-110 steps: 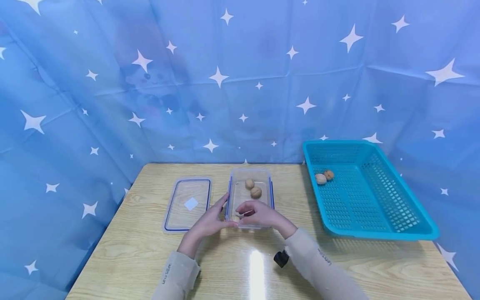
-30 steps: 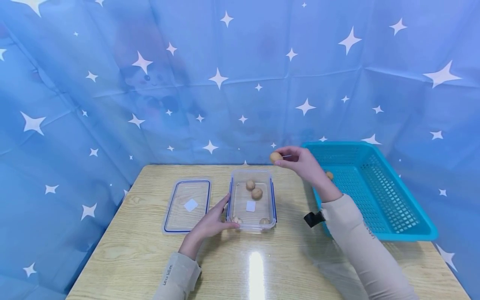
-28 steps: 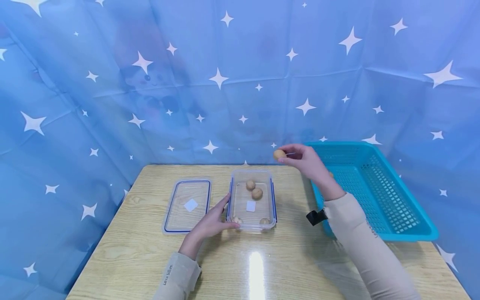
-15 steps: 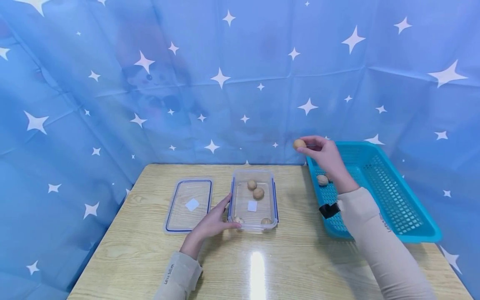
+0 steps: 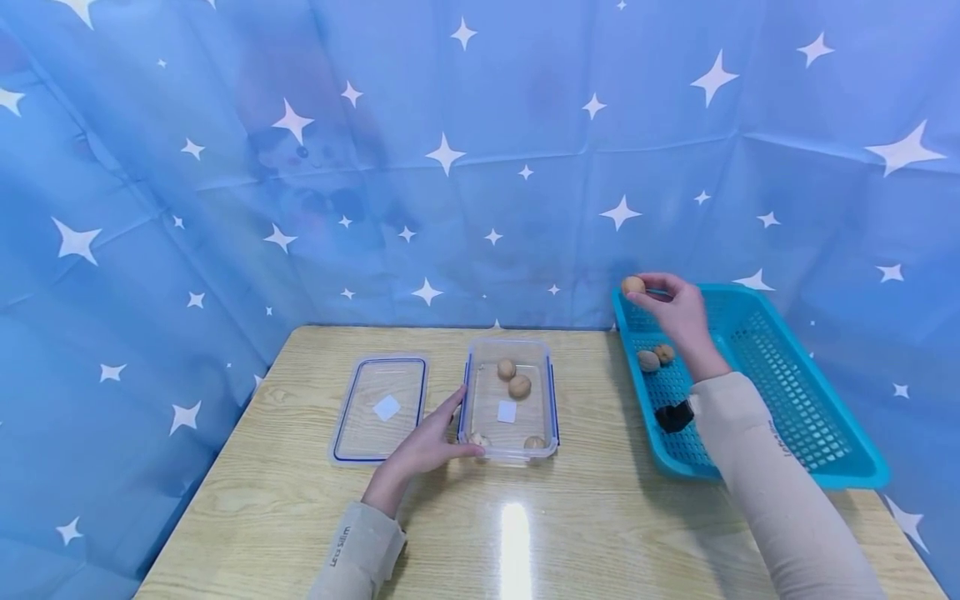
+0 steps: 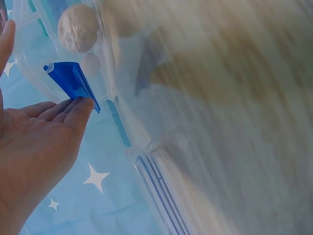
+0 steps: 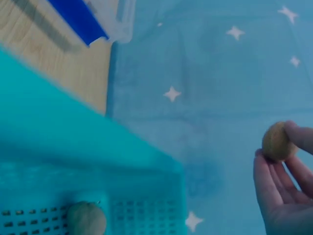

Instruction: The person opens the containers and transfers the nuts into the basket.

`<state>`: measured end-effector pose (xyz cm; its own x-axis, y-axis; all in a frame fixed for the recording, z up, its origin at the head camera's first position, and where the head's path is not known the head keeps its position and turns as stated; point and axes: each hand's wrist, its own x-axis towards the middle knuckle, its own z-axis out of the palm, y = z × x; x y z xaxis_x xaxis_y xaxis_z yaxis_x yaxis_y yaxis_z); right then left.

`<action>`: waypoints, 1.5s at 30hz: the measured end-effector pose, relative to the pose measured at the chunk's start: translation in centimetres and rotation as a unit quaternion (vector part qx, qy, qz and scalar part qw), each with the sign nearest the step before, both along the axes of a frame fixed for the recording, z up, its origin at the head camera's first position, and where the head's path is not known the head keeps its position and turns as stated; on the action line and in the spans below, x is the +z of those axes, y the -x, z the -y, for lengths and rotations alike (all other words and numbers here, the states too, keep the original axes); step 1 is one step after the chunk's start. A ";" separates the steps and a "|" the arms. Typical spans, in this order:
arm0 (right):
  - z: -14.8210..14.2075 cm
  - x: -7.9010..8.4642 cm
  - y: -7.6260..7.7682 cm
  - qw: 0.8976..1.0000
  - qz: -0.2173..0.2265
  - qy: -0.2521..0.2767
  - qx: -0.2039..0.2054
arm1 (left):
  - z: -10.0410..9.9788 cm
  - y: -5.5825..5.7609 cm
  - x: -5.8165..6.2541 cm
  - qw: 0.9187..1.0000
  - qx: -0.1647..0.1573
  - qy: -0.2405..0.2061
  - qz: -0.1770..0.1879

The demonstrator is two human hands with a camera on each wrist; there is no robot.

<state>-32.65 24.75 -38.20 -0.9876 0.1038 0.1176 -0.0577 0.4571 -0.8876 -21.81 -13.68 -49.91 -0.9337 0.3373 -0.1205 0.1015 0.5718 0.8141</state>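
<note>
Right hand [image 5: 677, 310], pinching walnut [image 5: 633, 286], moved rightward near curtain [image 5: 517, 200]; uncurled left hand [image 5: 429, 443] above table [image 5: 457, 542].

Table [image 5: 600, 517] (wood-grained): lid [image 5: 378, 428], box [image 5: 534, 415], basket [image 5: 813, 408].

bare tabletop [image 5: 592, 417] leaves a lane between the clear box [image 5: 534, 417] and basket [image 5: 787, 392], whose wall [image 5: 640, 396] blocks sideways reach; the left hand [image 5: 426, 446] bars the box's left side.

- At your twelve o'clock hangs a creased blue curtain [image 5: 547, 267] with white four-pointed stars [image 5: 445, 154].
- It reaches round to your nine and three o'clock.
- Your table [image 5: 600, 517] has pale wood grain, with a bright glare [image 5: 515, 550] at six o'clock.
</note>
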 end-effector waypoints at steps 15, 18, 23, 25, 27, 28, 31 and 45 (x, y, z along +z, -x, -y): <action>-2.9 -4.4 1.9 0.997 0.003 -0.018 -0.071 | -0.1 -0.1 0.1 1.000 -0.002 0.003 -0.002; -3.7 -5.6 2.1 0.997 0.014 -0.021 -0.069 | -0.1 -0.1 0.1 1.000 -0.002 0.003 -0.002; -4.7 -7.5 2.3 0.997 0.036 -0.028 -0.062 | -0.1 -0.2 0.3 1.000 -0.003 0.004 0.003; -5.0 -8.0 2.5 0.997 0.038 -0.036 -0.057 | -0.2 -0.2 0.3 1.000 -0.002 0.004 0.003; -5.3 -8.5 2.6 0.997 0.036 -0.045 -0.049 | -0.2 -0.2 0.4 1.000 -0.002 0.003 0.002; -5.4 -8.6 2.7 0.997 0.035 -0.052 -0.044 | -0.2 -0.2 0.4 1.000 -0.002 0.002 0.001; -5.9 -9.3 2.9 0.996 0.039 -0.073 -0.025 | -0.2 -0.1 0.3 1.000 -0.003 0.001 -0.001; -6.8 -10.7 3.3 0.991 0.099 -0.093 0.017 | -0.1 -0.1 0.2 1.000 0.003 0.002 0.003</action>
